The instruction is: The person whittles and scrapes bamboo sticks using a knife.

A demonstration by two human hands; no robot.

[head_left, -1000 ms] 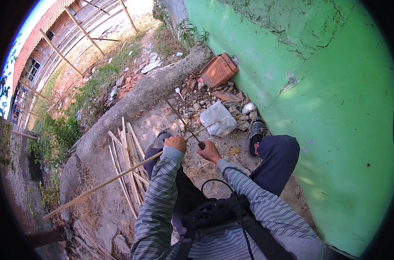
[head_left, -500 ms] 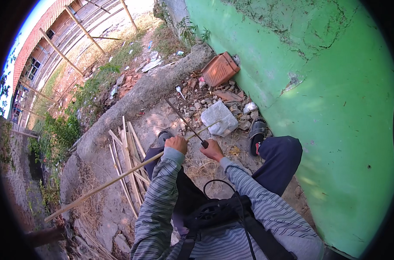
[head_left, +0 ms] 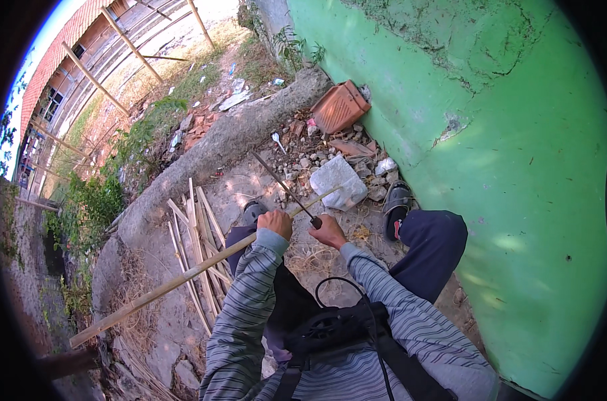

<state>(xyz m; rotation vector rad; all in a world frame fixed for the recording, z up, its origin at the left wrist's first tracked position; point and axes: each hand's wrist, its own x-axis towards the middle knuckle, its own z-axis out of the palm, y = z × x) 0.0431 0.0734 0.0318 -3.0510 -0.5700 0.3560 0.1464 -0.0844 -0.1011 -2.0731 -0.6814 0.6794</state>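
Note:
My left hand (head_left: 274,223) is closed round a long bamboo strip (head_left: 158,290). The strip runs from the lower left, past my left forearm, to a thin far end over a whitish block (head_left: 338,183). In my right hand (head_left: 329,230) is the dark handle of a long, narrow-bladed knife (head_left: 282,185). Its blade points up and to the left, crossing the strip just beyond my left hand. Whether the edge touches the strip I cannot tell. Below my left hand, several split bamboo strips (head_left: 198,234) lie in a loose pile on the ground.
A green wall (head_left: 504,167) rises on the right, beside my right shoe (head_left: 398,200). An orange-brown plastic bin (head_left: 340,108) lies tipped against it, near rubble and stones. A rough raised concrete edge (head_left: 203,144) curves across the left. Pale shavings (head_left: 317,260) litter the ground between my legs.
The bamboo strip has turned in my left hand, so a broader side now shows. My left hand has shifted slightly right; the knife and right hand have barely moved.

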